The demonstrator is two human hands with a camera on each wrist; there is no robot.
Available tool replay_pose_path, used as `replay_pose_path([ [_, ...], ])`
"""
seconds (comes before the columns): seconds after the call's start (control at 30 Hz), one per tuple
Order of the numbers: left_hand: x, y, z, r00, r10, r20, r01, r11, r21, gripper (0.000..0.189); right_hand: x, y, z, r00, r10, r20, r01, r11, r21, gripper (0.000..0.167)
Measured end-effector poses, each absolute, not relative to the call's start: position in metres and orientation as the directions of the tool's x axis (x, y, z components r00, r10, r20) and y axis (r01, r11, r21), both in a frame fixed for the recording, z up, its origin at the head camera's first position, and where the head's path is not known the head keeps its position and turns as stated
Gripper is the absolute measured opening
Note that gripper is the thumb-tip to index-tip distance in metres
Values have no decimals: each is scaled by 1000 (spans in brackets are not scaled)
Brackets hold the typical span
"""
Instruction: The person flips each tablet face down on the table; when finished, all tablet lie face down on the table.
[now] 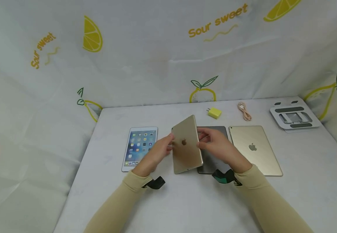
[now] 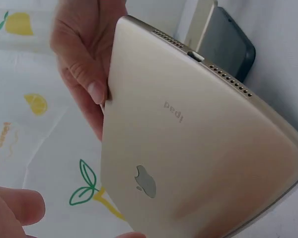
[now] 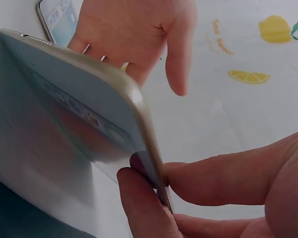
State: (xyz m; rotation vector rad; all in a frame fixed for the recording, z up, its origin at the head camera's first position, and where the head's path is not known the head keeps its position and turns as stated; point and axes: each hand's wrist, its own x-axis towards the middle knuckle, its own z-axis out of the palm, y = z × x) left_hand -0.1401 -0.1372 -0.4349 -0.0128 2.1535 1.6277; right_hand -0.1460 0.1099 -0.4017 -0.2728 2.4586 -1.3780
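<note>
A gold tablet is held up at a tilt above the table, its back with the apple logo toward the head camera. My right hand pinches its right edge; in the right wrist view, the thumb and fingers grip opposite faces near a corner. Beside the opposite edge is my left hand. In the right wrist view this left hand has its thumb spread away from the tablet, with its fingertips partly hidden. Underneath, a dark grey tablet lies partly covered.
A white tablet with a lit screen lies on the left. Another gold tablet lies face down on the right. Toward the back are a yellow charger plug, a coiled pink cable and a folded stand. Patterned cloth hangs behind the table.
</note>
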Motion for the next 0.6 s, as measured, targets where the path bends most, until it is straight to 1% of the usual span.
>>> replay_pose_path([
  [0.23,-143,-145,-430,-904,214,-369,-282,349,894,73,-148,103,-409,-929,-318,-191,6,503,-864,56],
  [0.47,-143,-149,-426,-901,181,-394,-309,370,876,74,-146,99,-412,-917,-324,-234,41,505,-862,60],
  [0.6,-143,-151,-425,-898,174,-404,-315,389,866,78,-145,95,-417,-915,-317,-250,72,481,-874,62],
])
